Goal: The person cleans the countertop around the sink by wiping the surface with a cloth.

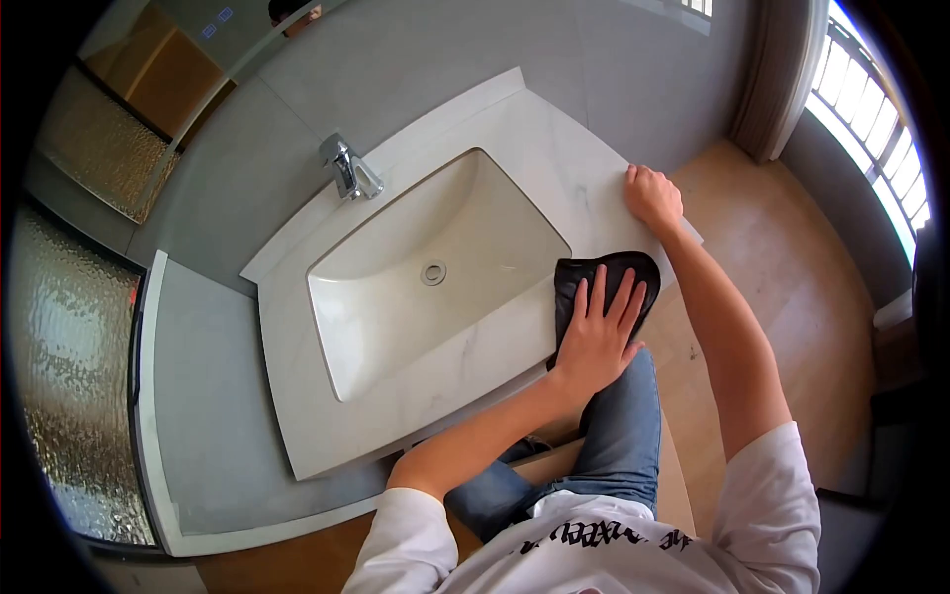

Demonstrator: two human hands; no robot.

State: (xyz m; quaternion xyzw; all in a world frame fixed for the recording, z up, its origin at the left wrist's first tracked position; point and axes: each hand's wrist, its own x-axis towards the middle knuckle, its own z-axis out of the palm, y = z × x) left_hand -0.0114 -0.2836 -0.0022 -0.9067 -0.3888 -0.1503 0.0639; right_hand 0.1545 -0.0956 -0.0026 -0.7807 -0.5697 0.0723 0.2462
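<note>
My left hand (596, 335) lies palm down with fingers spread on a black, shiny, leather-like cloth (641, 269). This cloth covers the front right part of the white marbled countertop (435, 396), beside the sink's right corner, and reaches the front edge. At the countertop's right edge, my right hand (654, 198) is closed, its fingers curled against the edge; the fingertips are partly hidden. The white rectangular sink (396, 327) holds no water that I can see, and its round drain (433, 273) is visible. A chrome faucet (350, 168) stands behind the basin.
Textured glass (74, 376) in a dark frame stands at the left. A grey tiled wall (426, 74) with a mirror (213, 59) rises behind the countertop. On the right are a tan floor (782, 267), a curtain (777, 79) and a barred window (871, 109).
</note>
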